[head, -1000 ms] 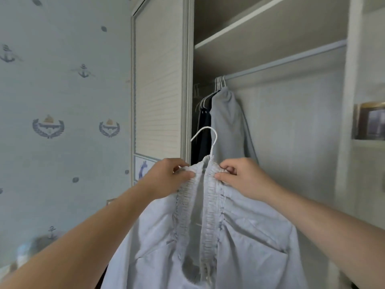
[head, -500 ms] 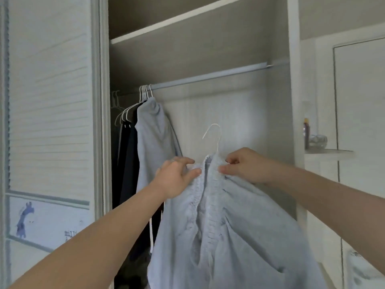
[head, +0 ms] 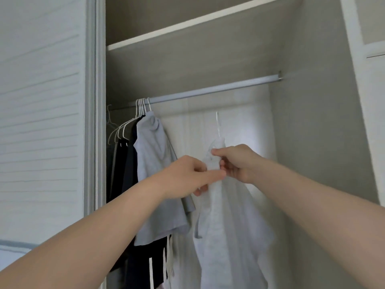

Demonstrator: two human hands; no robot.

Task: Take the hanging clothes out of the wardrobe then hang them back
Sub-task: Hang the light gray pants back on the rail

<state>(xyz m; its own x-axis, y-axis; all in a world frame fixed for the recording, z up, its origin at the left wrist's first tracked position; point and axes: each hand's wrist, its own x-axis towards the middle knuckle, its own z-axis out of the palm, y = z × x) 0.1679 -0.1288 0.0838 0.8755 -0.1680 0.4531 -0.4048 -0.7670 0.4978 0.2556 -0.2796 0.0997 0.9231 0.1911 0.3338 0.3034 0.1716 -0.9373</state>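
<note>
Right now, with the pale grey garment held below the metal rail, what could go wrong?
Both the left hand and the right hand pinch the cloth of the pale grey garment, perhaps not the white wire hanger, so the hanger might tilt or slip.
Its hook is below the grey metal rail, apart from it, and could miss.
The left forearm is near the hung grey clothes and might nudge them.

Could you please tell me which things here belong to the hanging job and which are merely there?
Part of the job:
- pale grey garment, gripped by left hand and right hand
- its white hanger, hook below the rail
- grey garment and dark clothes already hanging

Merely there:
- upper shelf
- louvred door
</note>
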